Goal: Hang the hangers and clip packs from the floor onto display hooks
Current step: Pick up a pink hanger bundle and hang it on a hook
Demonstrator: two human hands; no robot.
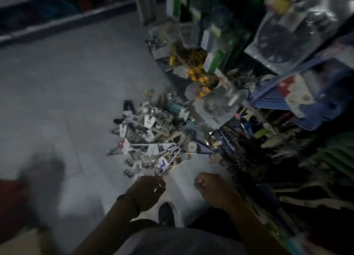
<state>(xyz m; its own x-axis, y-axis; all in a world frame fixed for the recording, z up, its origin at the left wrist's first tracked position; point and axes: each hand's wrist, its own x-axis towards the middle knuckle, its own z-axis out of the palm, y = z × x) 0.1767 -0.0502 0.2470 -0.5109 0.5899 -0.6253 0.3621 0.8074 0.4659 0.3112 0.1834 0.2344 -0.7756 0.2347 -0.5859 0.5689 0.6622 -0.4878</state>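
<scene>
Grey floor [67, 92] tiles carry the pile [151, 128] of hangers and clip packs, which lies against the foot of the display rack [239, 143] on our right.

Our left hand [148, 189] has its fingers curled together at the near end of a white hanger bundle [172, 159]. It seems to pinch the bundle there, though blur hides the exact contact. The bundle's far end reaches back into the pile. Our right hand [207, 187] is balled into a fist just beside the left and holds nothing we can see.

The main risk, as we judge it, is the tangle. The bundle looks interlocked with its neighbours, so a one-handed lift could drag other hangers up with it and scatter them. A pinch at the very tip is also weak, so the bundle may swing or slip out.

Our shoe [166, 213] stands near the edge of the pile, and a step forward could crush a pack.

Dim light and crowded hanging packets [283, 38] hide any free hook from us. Reaching up blind could knock down stock that already hangs there.
</scene>
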